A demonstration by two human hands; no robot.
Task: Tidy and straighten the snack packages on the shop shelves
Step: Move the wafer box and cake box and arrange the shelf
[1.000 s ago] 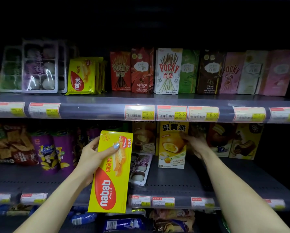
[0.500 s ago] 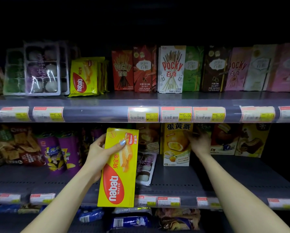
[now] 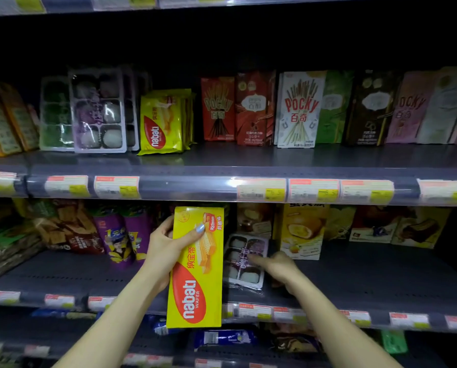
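Snack packages: your left hand (image 3: 163, 251) is wrapped around the tall yellow Nabati wafer box (image 3: 195, 269), thumb across its front, holding it upright in front of the middle shelf (image 3: 71, 274), not set down anywhere yet.
Right hand: your right hand (image 3: 276, 266) is at the clear mochi tray (image 3: 244, 257) lying tilted on the middle shelf. Fingers look curled with one poking out onto the tray, but honestly I can't tell if you've got a grip on it or are just touching it, it's too blurry.
Done so far: top row looks decent. Pocky boxes (image 3: 300, 112) stand in a line, and a stack of Nabati packs (image 3: 165, 123) sits next to the upright mochi trays (image 3: 97, 110).
Still to do: I'd say you're early to midway. The box in your hand needs a home, the loose mochi tray looks out of place down here, and the bags at the far left (image 3: 7, 251) are slumped.
Open room: bare shelf in front of the purple cups (image 3: 121, 240) and to the right of the egg yolk pie box (image 3: 303, 232).
Edges: the box top sits just under the upper shelf's price rail (image 3: 190, 187), so mind that lip if you lift.
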